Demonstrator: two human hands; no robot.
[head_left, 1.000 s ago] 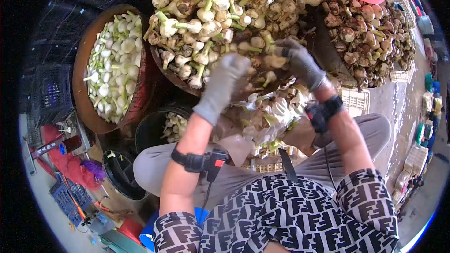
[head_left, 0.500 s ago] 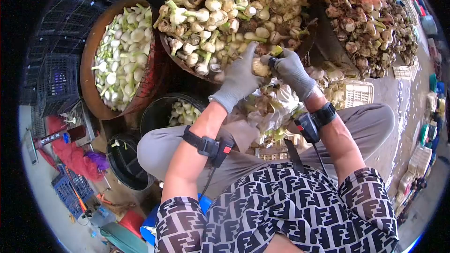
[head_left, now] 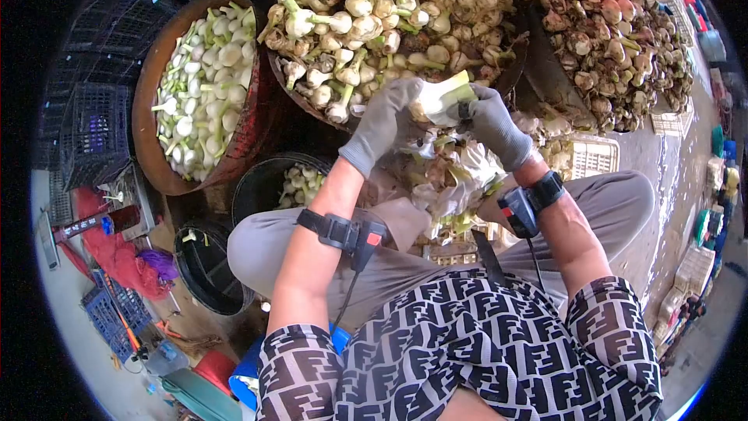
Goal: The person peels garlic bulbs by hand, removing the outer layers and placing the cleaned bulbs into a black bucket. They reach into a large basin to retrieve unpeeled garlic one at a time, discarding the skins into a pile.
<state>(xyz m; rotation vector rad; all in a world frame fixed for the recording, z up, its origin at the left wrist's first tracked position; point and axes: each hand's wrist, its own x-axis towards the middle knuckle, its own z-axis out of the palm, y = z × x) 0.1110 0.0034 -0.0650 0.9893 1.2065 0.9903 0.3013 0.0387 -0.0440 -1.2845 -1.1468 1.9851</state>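
The smooth white garlic bulb with pale green stem [head_left: 440, 99] lies between the gloved hands, its rounded end pinched in the left hand's [head_left: 384, 121] fingers. The right hand's [head_left: 499, 126] fingers curl at the stem; their grip is unclear. Crinkled papery husks [head_left: 466, 175] lie at six o'clock, knobbly garlic heap [head_left: 389, 12] at eleven.

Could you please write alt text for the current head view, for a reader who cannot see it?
The gloved left hand holds a garlic bulb with a green stem, the right hand at the stem, before a large garlic heap. A rusty tub of whiter bulbs stands left; a browner pile lies right.
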